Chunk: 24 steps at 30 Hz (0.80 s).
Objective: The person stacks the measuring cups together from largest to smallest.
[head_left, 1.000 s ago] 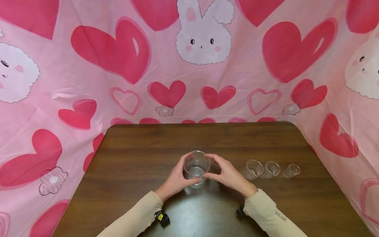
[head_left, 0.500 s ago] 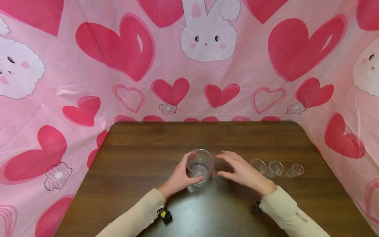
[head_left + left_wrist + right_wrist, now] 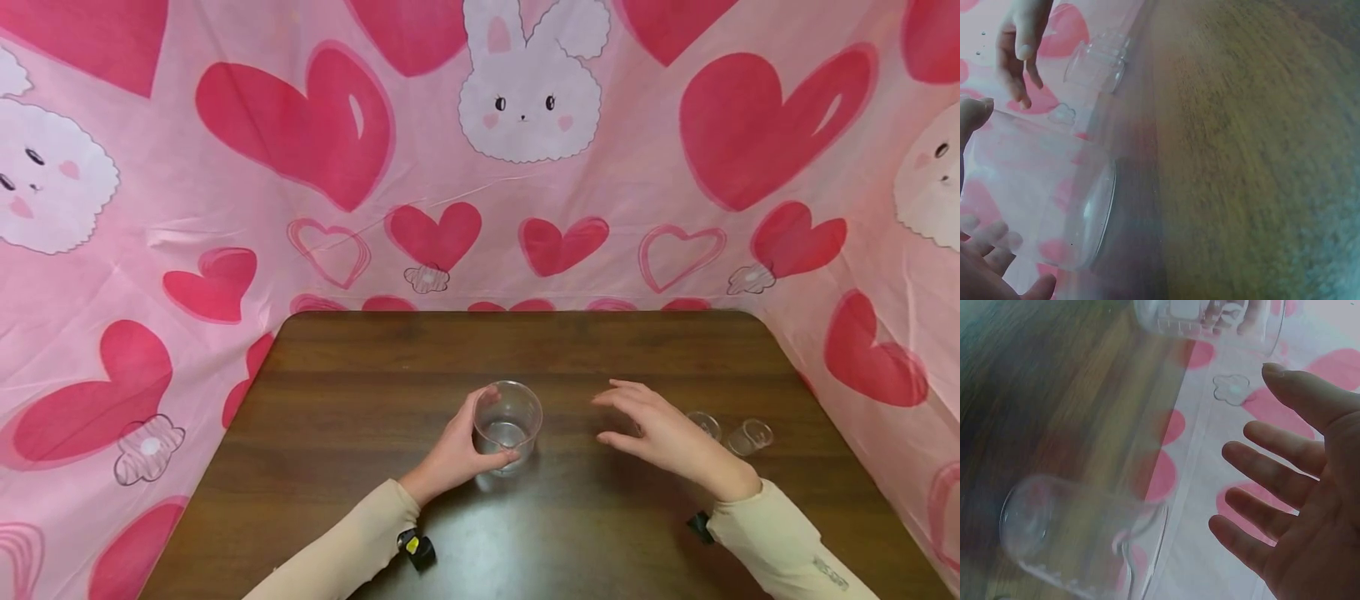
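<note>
My left hand grips a large clear beaker that stands upright near the table's middle, thumb on the near side and fingers round the far left. The left wrist view shows this beaker between thumb and fingers. To its right, my right hand is in the air with nothing in it, fingers spread and slightly bent. Two smaller clear beakers show beyond the right hand, one partly covered by it. In the right wrist view a beaker with a pouring lip stands beside the fingers; the hand hides it in the head view.
The brown wooden table has rounded far corners. Pink cloth printed with hearts and rabbits hangs behind it and along both sides. A black strap device sits at the left wrist.
My right hand has let go of the large beaker and moved right toward the smaller beakers, covering one of them. The left hand keeps hold of the large beaker.
</note>
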Tool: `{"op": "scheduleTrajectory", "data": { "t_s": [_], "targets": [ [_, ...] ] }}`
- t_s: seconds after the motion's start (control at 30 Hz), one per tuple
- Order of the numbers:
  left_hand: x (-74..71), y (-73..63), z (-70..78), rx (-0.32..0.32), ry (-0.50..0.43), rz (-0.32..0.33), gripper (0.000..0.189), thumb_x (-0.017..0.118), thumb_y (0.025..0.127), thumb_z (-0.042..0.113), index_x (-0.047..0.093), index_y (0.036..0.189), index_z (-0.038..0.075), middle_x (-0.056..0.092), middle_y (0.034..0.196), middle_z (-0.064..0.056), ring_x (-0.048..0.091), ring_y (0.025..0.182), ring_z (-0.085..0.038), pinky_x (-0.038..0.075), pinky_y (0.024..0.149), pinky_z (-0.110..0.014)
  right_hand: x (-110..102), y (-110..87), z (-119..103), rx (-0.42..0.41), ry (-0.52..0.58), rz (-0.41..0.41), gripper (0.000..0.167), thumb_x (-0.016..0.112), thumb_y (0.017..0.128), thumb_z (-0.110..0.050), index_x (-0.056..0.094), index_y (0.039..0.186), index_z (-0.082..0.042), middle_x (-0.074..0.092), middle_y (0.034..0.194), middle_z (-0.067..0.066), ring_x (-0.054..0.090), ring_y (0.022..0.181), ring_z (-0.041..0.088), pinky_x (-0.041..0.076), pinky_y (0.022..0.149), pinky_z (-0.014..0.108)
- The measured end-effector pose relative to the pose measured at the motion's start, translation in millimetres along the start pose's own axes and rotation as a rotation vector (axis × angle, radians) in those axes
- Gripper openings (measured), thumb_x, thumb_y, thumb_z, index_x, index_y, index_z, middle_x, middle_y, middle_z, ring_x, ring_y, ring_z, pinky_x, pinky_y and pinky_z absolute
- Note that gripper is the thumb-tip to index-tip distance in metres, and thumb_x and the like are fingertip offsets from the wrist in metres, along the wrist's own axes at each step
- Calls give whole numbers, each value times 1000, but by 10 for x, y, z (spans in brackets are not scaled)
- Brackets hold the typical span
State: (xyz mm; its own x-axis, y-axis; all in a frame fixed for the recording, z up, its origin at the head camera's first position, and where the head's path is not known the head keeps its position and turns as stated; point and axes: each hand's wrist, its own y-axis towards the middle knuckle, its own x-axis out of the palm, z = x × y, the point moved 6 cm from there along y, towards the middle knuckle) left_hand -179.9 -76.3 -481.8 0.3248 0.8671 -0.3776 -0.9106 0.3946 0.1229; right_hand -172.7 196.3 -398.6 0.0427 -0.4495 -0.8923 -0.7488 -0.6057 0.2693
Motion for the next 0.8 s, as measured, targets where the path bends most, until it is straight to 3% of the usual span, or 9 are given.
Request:
{"op": "scheduleTrajectory", "data": {
  "t_s": [0.3,0.57,0.8],
  "targets": [
    [-4,-6,-9,0,12,14,95,91,81,34,36,156,15,50,155,-2,47,142,-22,36,115,-54,-92,-79,105,-6,-32,-6,41,87,83,-15,71,120,-9,70,124,9,60,125,40,50,96,59],
    [1,-6,-23,18,39,25,94,92,80,34,38,155,17,52,153,-3,49,140,-23,39,114,-52,-167,-163,225,31,-51,-111,37,84,87,-14,71,121,-9,70,123,8,57,127,45,48,98,64],
    [-5,2,-24,0,57,13,96,92,79,36,37,155,16,52,153,-1,49,140,-19,40,114,-51,-231,-250,300,-68,-113,-74,46,85,79,1,71,121,-9,71,122,10,58,124,49,48,93,69]
  ]
}}
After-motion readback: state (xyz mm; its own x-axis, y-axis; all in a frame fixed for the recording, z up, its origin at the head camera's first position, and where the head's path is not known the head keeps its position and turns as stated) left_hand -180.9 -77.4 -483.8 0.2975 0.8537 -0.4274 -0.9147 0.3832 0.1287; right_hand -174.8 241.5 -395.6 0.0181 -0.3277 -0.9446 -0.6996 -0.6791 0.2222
